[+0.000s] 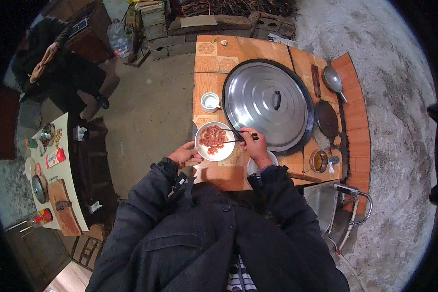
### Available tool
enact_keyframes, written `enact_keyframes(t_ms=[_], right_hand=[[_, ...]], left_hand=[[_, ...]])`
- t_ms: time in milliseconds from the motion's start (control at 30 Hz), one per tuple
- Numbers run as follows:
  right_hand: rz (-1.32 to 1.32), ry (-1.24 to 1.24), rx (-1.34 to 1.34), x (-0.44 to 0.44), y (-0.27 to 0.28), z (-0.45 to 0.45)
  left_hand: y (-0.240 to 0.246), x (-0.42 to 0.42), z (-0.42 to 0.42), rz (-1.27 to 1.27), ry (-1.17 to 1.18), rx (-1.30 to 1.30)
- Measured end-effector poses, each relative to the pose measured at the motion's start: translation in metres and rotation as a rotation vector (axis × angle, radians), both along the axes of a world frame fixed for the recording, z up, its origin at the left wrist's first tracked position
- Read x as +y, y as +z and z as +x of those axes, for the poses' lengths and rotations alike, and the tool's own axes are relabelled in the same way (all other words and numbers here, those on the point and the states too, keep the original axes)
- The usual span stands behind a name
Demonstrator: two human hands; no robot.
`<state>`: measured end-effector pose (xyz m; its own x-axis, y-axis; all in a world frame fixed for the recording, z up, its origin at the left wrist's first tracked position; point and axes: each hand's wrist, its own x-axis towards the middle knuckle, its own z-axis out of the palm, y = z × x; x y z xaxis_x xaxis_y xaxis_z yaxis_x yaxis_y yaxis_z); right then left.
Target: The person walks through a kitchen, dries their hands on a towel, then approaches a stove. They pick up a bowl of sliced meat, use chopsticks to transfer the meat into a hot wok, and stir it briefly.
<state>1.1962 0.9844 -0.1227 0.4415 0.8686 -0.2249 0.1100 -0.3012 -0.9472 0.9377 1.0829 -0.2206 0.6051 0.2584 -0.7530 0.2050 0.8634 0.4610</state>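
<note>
My left hand point(187, 154) grips the left rim of a white plate point(224, 154) over the front left of the tiled stove top point(213, 177). Sliced raw meat point(213, 138) lies heaped on the plate. In my right hand point(254, 146) is a pair of dark chopsticks point(235, 141), their tips at the meat. Beneath my right wrist, a white bowl point(253, 167) is partly covered by the sleeve. Beyond the plate stands a small white jar point(210, 102) with a spoon in it. A large metal lid point(266, 104) covers the wok to the right.
A metal ladle point(332, 78), a dark spatula point(326, 118) and a glass bowl of brown liquid point(318, 161) line the right side. A sink point(320, 204) with a tap point(368, 208) adjoins at front right. Leftward, a side table point(66, 153) holds a chopping board point(62, 208). Another person point(54, 69) sits at far left.
</note>
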Motion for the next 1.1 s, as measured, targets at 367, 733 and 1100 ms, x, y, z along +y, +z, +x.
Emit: enact_keyframes(t_ms=[367,733,1100], right_hand=[[-0.044,-0.055,0.403,-0.003,-0.014,-0.010],[-0.092,-0.010,0.336,0.014,-0.019,-0.025],[-0.126,-0.051,-0.048,0.006,-0.006,0.007]], left_hand=[[0.004,0.000,0.000,-0.002,-0.012,-0.023],[0.006,-0.002,0.002,0.010,0.005,0.005],[0.000,0.001,0.000,0.010,-0.001,-0.002]])
